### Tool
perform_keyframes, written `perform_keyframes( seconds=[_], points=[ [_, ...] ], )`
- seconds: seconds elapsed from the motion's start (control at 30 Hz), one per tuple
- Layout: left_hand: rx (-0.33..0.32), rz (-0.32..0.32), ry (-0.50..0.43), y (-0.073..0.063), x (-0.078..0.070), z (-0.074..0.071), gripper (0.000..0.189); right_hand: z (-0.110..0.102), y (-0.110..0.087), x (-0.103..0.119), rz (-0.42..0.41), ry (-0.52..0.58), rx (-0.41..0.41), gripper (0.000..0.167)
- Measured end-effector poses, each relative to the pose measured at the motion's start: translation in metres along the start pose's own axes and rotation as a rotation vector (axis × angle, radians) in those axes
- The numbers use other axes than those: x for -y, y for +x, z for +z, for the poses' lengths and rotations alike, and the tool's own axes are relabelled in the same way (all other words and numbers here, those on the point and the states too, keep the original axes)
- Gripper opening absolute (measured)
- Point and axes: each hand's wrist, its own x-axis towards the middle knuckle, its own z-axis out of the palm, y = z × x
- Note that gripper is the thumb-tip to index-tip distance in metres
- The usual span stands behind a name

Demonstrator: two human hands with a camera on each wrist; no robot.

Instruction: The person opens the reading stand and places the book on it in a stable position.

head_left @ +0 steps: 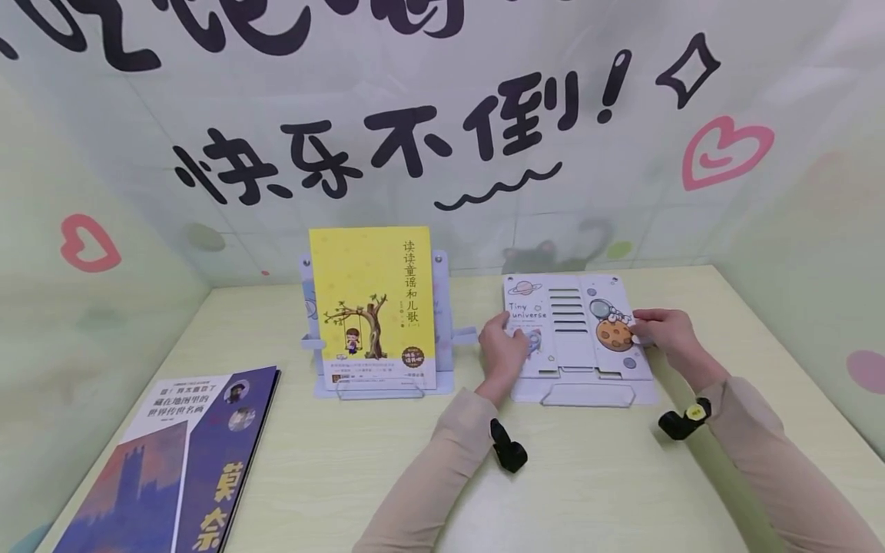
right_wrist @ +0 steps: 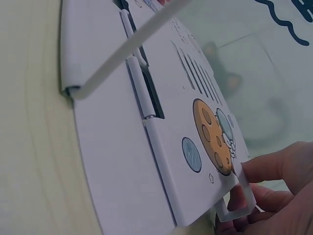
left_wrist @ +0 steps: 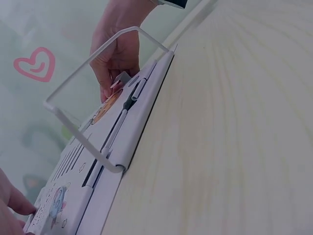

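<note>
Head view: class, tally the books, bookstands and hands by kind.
Books: 2 (yellow nursery-rhyme book, purple-and-white painting book)
Bookstands: 2 (pale blue bookstand, "Tiny universe" bookstand)
Hands: 2 (left hand, right hand)
Total: 6

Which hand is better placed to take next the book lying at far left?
Left hand, probably: it holds the astronaut book stand at its left edge, nearer the purple art book. The farther right hand pinches the stand's right side.

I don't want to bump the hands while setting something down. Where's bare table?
One bare patch of table lies before the yellow book, between the purple book and left sleeve. Another lies between left and right sleeve, before the white stand. It's crowded between the stands, around the left hand.
</note>
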Motion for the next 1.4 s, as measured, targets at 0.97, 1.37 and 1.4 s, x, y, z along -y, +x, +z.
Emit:
perform_keyframes(
  seconds=[0.97,1.37,1.4],
  points=[
    [-0.095,0.44,-0.078,-0.01,-0.01,-0.014,0.036,-0.018,-0.029,-0.016,-0.371,0.215,-0.208,0.019],
    [-0.095,0.519,-0.172,-0.011,-0.014,-0.027,0.019,-0.021,-0.043,-0.021,-0.541,0.349,-0.199,0.028],
    [-0.093,0.523,-0.177,-0.011,-0.015,-0.028,0.018,-0.021,-0.044,-0.021,-0.554,0.343,-0.202,0.028]
  ],
)
